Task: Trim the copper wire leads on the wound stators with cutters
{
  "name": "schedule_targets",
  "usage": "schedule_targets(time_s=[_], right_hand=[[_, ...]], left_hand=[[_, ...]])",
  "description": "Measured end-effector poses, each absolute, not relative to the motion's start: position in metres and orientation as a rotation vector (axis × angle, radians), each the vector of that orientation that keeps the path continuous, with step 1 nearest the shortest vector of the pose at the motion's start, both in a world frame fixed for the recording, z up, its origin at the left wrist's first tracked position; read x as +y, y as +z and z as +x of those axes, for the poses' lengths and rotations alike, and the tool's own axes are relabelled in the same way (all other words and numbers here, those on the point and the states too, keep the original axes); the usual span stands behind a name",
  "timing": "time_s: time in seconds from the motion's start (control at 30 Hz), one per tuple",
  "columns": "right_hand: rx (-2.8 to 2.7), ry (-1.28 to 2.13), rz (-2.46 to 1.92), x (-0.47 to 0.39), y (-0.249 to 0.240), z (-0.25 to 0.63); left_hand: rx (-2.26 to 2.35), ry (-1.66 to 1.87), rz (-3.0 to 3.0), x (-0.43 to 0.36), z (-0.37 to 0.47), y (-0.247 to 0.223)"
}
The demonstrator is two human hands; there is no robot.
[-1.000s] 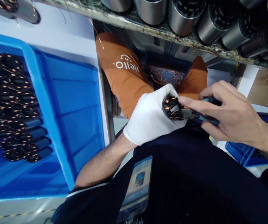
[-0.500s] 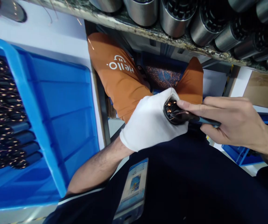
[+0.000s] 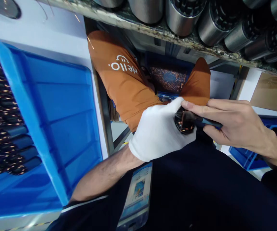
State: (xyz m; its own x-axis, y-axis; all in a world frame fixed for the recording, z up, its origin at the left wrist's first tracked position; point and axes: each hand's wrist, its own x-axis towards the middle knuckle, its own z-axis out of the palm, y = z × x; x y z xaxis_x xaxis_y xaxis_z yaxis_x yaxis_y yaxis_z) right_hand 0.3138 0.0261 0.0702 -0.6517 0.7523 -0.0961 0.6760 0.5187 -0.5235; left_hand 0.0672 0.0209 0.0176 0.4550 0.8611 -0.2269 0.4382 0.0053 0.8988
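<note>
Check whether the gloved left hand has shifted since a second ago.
Yes: the left hand has dropped slightly lower against the orange trousers, away from the Hello print.

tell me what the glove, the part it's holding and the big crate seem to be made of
Glove: white knit fabric, matte, soft folds. Held part: dark metal with copper-coloured wire windings that glint orange. Crate: blue moulded plastic, smooth and slightly glossy, ribbed walls.

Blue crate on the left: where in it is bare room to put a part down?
The blue crate has a bare floor on its right side, between the dividing wall and the right rim. Left of that wall it is crowded with dark wound parts.
</note>
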Motion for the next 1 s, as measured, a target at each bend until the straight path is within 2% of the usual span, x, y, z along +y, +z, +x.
schedule_targets(time_s=[0.1,0.17,0.27,0.37,0.47,0.57,0.63,0.7,0.77,0.87,1.0], right_hand=[[-2.501,1.093,-1.247,0.035,0.056,0.32],[-2.422,1.206,-1.259,0.042,0.041,0.321],[-2.267,1.226,-1.199,0.048,0.021,0.314],[-2.107,1.254,-1.157,0.052,0.011,0.304],[-1.867,1.596,-1.229,0.061,0.011,0.302],[-1.524,2.075,-1.132,0.069,0.012,0.307],[-1.431,2.261,-1.07,0.069,0.01,0.306],[-1.432,2.371,-1.054,0.063,0.006,0.3],[-1.395,2.453,-1.051,0.055,0.0,0.292],[-1.091,2.608,-0.951,0.048,-0.011,0.284],[-1.494,2.489,-1.089,0.05,-0.023,0.286]], left_hand=[[1.041,0.555,1.498,0.029,0.068,0.003],[0.903,0.519,1.092,0.035,0.072,-0.009],[0.717,0.428,0.428,0.04,0.08,-0.021],[0.59,0.442,0.197,0.034,0.083,-0.032],[0.673,0.67,0.545,0.021,0.075,-0.042],[0.931,1.102,1.28,0.012,0.055,-0.041],[0.936,1.128,1.909,0.011,0.04,-0.029],[0.857,0.996,2.295,0.01,0.027,-0.015],[0.843,0.943,2.289,0.005,0.014,-0.003],[0.993,1.094,1.998,-0.011,-0.016,0.01],[1.647,1.201,1.765,-0.054,-0.087,0.031]])
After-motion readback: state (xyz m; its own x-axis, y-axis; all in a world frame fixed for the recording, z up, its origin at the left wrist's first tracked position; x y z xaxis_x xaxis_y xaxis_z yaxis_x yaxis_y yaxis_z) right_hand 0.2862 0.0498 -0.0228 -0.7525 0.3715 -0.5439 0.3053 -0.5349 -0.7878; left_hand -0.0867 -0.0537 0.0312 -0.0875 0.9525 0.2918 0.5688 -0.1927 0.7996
